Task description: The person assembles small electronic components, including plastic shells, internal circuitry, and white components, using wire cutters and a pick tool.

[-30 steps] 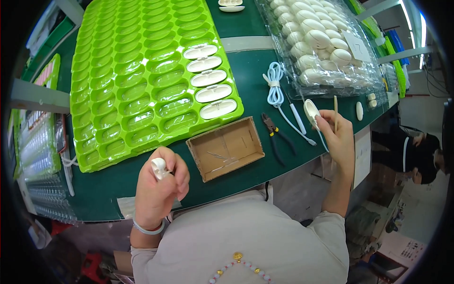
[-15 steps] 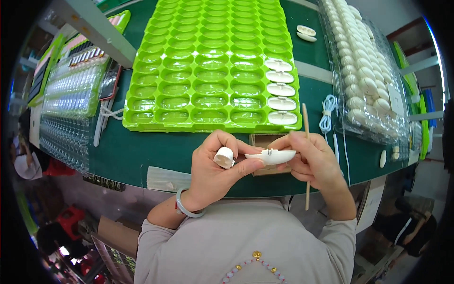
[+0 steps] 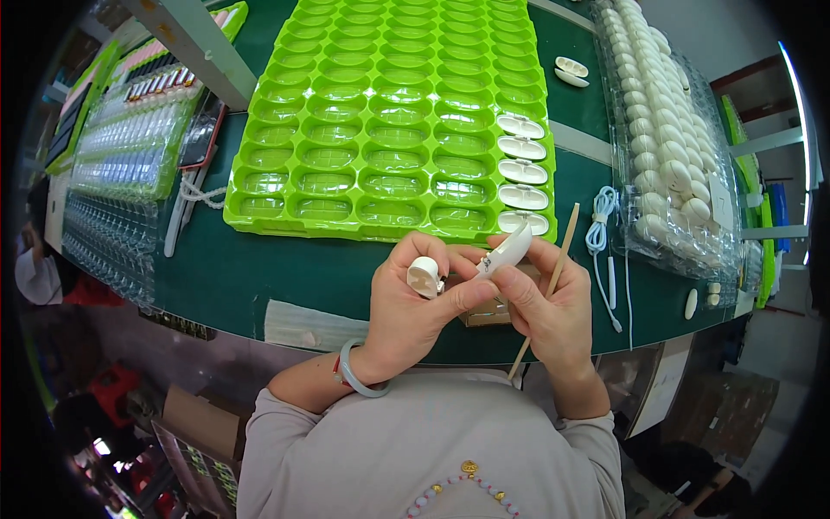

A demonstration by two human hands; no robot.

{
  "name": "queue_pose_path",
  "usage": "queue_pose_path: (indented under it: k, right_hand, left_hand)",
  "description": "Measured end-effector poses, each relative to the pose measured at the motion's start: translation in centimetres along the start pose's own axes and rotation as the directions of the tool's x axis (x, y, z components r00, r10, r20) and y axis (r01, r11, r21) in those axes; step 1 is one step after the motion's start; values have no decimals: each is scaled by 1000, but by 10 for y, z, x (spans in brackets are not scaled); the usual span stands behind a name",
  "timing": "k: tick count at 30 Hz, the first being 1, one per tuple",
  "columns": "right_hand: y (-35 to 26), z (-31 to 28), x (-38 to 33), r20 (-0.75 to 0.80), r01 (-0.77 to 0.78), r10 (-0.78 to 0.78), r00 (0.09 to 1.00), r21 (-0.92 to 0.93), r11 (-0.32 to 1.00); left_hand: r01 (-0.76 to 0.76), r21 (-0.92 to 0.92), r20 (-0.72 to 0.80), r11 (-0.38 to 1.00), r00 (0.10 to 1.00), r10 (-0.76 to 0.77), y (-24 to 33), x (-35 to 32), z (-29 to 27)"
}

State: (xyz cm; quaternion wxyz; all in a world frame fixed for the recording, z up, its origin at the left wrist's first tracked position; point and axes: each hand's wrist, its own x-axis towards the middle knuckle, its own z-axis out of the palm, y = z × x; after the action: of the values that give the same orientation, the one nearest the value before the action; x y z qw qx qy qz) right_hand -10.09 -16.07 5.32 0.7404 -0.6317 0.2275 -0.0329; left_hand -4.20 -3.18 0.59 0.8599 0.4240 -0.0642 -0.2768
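In front of my chest I hold a white oval case half [image 3: 510,248], tilted with its right end up and small metal hinge parts along its edge. My left hand [image 3: 405,303] is closed, its thumb and fingers pinching the lower end of this half, while a short white cylindrical piece [image 3: 424,274] is tucked in its curled fingers. My right hand [image 3: 558,320] is also closed, with its thumb and fingers on the other side of the case half. A thin wooden stick [image 3: 564,251] is held slanting between its fingers. A small cardboard box [image 3: 484,317] is partly hidden behind the hands.
A green tray [image 3: 337,227] of oval pockets lies ahead, with several open white cases [image 3: 522,197] in its right column. Clear trays of white rounded shells [image 3: 674,173] stand right. A coiled cable [image 3: 599,227], an open case [image 3: 571,72] and a phone [image 3: 201,138] lie around.
The case half has turned from level to steeply tilted, right end up. My right hand has moved left and closer to my left hand, and the stick now slants instead of standing upright.
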Motion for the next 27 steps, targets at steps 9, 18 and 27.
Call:
queue_pose_path:
  k: [9,18,27]
  right_hand:
    - [-7,-4,2,67,-54,60,996,-87,995]
    - [-5,-5,1,91,-122,124,988,-28,992]
    - [-10,-8,-1,159,-126,123,980,9,992]
  left_hand:
    - [-100,51,-11,994,995,100,4,1,-1]
    - [8,-13,-14,1000,1000,-8,5,2,-5]
    - [443,-573,189,690,890,-414,21,7,-23]
